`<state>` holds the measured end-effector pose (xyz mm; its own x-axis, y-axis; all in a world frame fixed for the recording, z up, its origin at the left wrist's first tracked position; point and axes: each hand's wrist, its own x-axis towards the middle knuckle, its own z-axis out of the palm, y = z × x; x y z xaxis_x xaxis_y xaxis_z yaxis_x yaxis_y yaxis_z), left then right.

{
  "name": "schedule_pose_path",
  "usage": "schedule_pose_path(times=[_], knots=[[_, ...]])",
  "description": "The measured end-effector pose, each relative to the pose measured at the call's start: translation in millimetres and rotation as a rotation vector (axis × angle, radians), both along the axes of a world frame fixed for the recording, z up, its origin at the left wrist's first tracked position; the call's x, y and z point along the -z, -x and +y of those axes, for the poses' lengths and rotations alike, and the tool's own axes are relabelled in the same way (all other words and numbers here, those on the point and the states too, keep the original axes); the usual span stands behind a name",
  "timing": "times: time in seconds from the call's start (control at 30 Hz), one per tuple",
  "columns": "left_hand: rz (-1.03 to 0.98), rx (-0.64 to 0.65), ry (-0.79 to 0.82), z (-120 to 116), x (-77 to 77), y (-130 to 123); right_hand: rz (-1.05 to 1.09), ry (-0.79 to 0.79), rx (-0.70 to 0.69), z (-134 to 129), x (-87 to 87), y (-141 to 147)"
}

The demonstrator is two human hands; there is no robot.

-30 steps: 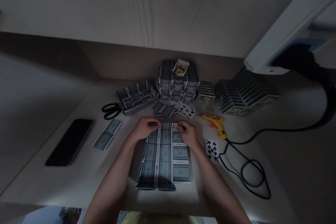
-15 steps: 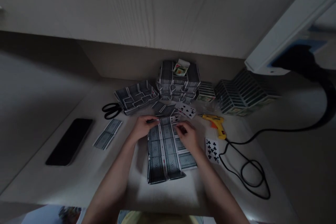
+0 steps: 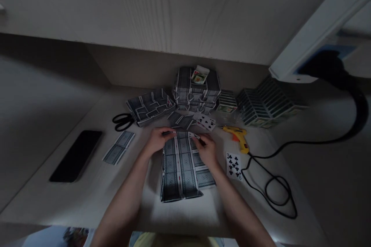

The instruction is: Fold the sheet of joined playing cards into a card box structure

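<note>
On the desk, an oblong, gridded playing-card panel in the grip of left hand and right hand

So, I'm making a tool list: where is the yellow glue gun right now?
In the head view, the yellow glue gun lies on the tabletop to the right of the person's right hand, just beyond the nine of clubs.

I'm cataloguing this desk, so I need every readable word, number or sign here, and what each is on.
"9", with black club signs: loose card beside the glue gun cable.
Club signs, numbers too small: face-up cards behind the hands.
Too small: marks along the top of the joined-card panel.
Too blurred: print on the small card boxes.
</note>
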<state>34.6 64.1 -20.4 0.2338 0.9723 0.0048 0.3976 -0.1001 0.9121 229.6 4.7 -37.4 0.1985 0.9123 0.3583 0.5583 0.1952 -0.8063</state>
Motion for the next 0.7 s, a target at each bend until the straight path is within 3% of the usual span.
schedule_pose_path(times=[0.13, 0.43, 0.57, 0.7], knots=[[0.009, 0.011, -0.034, -1, 2.3, -3, -0.026, 0.003, -0.007, -5, -2.1, 8], [0.030, 0.012, -0.071, -5, 0.8, -10, -0.323, 0.229, 0.099, -12, -4.2, 22], [0.037, 0.024, -0.069, -6, 0.4, -10, -0.496, 0.302, 0.039, -18, -17.4, 34], [0.028, 0.032, -0.064, -7, 1.8, -10, -0.510, 0.336, -0.017, -22, -23.9, 38]])
